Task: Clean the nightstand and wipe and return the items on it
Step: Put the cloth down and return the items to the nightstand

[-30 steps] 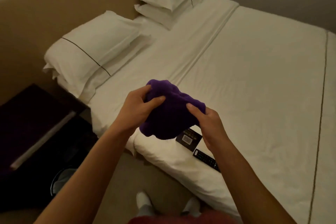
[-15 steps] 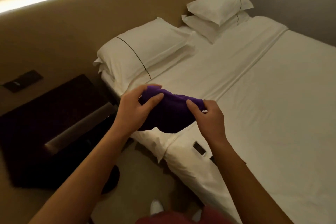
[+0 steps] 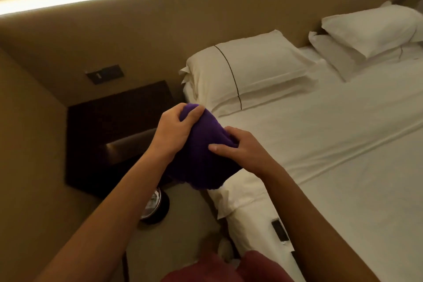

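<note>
A bunched purple cloth (image 3: 201, 158) hangs in the air between the bed and the dark wooden nightstand (image 3: 109, 119). My left hand (image 3: 176, 128) grips its upper end, fingers curled over the top. My right hand (image 3: 240, 146) holds its right side with the thumb laid across the fabric. The nightstand's dark top shows nothing on it, and its front is partly hidden behind my left arm. A small dark card (image 3: 279, 229) lies on the bed's near edge by my right forearm.
The white bed (image 3: 332, 144) with pillows (image 3: 247, 68) fills the right side. A round black bin (image 3: 155, 206) stands on the floor below the nightstand. A switch panel (image 3: 105, 73) sits on the wall above it. My feet are on the floor beside the bed.
The view has swung left from the bed toward the nightstand. Both hands kept hold of the purple cloth and carried it leftward, over the gap by the nightstand.
</note>
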A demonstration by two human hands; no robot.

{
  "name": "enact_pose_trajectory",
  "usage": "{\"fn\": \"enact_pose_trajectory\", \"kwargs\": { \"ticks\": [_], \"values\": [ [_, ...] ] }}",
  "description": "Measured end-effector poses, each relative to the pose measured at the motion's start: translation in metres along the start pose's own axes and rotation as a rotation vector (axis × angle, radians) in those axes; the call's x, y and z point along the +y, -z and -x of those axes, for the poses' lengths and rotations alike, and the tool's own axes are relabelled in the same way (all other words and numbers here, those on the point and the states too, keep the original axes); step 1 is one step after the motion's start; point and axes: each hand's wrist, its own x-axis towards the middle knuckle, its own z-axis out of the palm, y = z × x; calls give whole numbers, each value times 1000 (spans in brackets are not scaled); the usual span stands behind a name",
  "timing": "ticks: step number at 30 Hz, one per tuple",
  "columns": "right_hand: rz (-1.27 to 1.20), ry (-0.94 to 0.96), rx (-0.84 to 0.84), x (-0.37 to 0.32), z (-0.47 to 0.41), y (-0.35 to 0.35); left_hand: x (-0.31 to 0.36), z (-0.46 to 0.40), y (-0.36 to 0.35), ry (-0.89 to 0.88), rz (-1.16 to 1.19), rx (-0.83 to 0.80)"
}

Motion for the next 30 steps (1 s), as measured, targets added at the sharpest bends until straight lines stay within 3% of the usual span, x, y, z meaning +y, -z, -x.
{"fn": "enact_pose_trajectory", "kwargs": {
  "ticks": [4,9,15,19,24,30],
  "values": [
    [-160,-6,-136,-7,-42,-3,-21,-23,15,201,-86,62],
    [-215,-30,-149,-6,-91,-14,-42,-24,30,168,-222,251],
    [-289,-177,-244,-3,-142,-32,-74,-19,52,232,-120,16],
    [-340,-276,-306,2,-183,-55,-103,-43,65,405,235,-13],
    [-426,-397,-229,6,-242,-87,-148,-81,98,508,372,-180],
    [-465,-439,34,11,-307,-119,-195,-136,136,609,567,-50]
  ]
}}
